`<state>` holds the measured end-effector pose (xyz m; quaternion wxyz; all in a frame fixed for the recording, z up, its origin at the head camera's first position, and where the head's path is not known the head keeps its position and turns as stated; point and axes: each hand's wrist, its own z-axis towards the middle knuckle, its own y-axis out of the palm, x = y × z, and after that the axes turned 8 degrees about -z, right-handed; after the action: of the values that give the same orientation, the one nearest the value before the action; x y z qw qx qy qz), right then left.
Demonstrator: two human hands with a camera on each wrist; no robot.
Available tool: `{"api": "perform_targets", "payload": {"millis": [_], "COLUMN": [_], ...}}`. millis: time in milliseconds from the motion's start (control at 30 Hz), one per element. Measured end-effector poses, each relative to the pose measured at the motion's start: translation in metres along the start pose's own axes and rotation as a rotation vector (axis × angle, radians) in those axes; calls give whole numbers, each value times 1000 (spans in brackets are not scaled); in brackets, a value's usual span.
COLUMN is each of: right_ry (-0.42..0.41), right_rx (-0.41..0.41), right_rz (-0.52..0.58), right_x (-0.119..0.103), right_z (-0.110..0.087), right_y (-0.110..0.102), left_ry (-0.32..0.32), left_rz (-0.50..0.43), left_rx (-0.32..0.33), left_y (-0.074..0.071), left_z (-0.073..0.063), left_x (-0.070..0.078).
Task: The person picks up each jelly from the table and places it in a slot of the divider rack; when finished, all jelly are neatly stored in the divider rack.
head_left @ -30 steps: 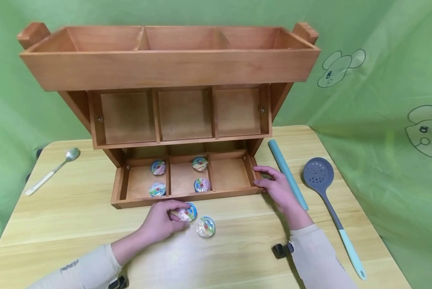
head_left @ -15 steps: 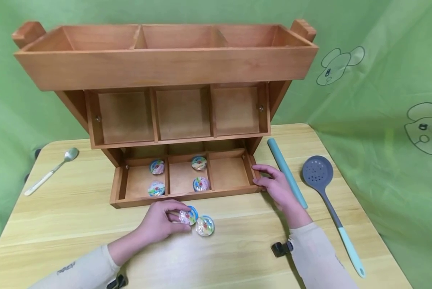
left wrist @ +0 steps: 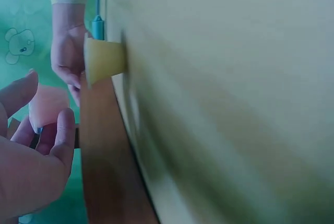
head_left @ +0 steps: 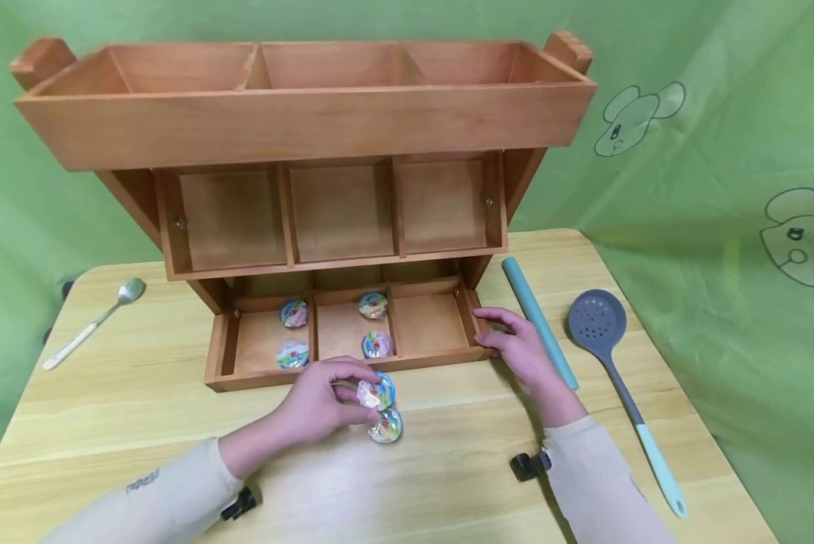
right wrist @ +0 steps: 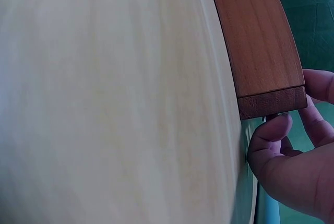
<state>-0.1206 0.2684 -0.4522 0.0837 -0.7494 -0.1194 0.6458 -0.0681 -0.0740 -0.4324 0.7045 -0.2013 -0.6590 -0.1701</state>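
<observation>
My left hand [head_left: 321, 402] pinches a jelly cup [head_left: 376, 391] with a printed foil lid, raised off the table. In the left wrist view this jelly cup [left wrist: 48, 106] has a pink body between thumb and fingers. A second, yellow jelly cup [left wrist: 104, 59] stands on the table just below it. My right hand [head_left: 518, 351] grips the right end of the bottom tray [head_left: 352, 370] of a three-tier wooden rack. In the bottom tray, two jelly cups [head_left: 292, 353] sit in the left compartment and two jelly cups [head_left: 377, 344] in the middle one.
The rack's upper tray [head_left: 304, 125] overhangs the tilted middle tray [head_left: 338, 215]. On the right lie a blue-green rod [head_left: 539, 321] and a slotted skimmer [head_left: 597, 325]. A spoon [head_left: 97, 325] lies at the left of the table. Green cloth surrounds the back and sides.
My left hand has lifted the pink jelly cup off the table and moved it right and up, partly over the yellow one. My right hand stays at the tray's end.
</observation>
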Motion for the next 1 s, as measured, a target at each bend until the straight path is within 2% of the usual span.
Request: {"api": "perform_targets", "payload": {"millis": [133, 267, 400, 467, 633, 800, 1000], "right_ry": [1, -2, -2, -1, 1, 0, 6], "right_rx": [-1, -1, -1, 1, 7, 10, 16], "right_rz": [1, -1, 0, -1, -9, -10, -11], "right_x": [-2, -4, -5, -6, -5, -3, -3], "right_z": [-1, -1, -2, -1, -2, -1, 0], "right_y": [0, 1, 1, 1, 0, 1, 1], "left_ry": [26, -13, -44, -38, -32, -76, -67], "left_rz": [-5, -37, -11, 9, 51, 54, 77], "left_rx": [-8, 9, 48, 71, 132, 204, 240], "left_y": [6, 12, 17, 19, 26, 34, 46], "left_z": [14, 32, 50, 61, 90, 117, 142], "left_x": [9, 18, 22, 23, 19, 12, 7]}}
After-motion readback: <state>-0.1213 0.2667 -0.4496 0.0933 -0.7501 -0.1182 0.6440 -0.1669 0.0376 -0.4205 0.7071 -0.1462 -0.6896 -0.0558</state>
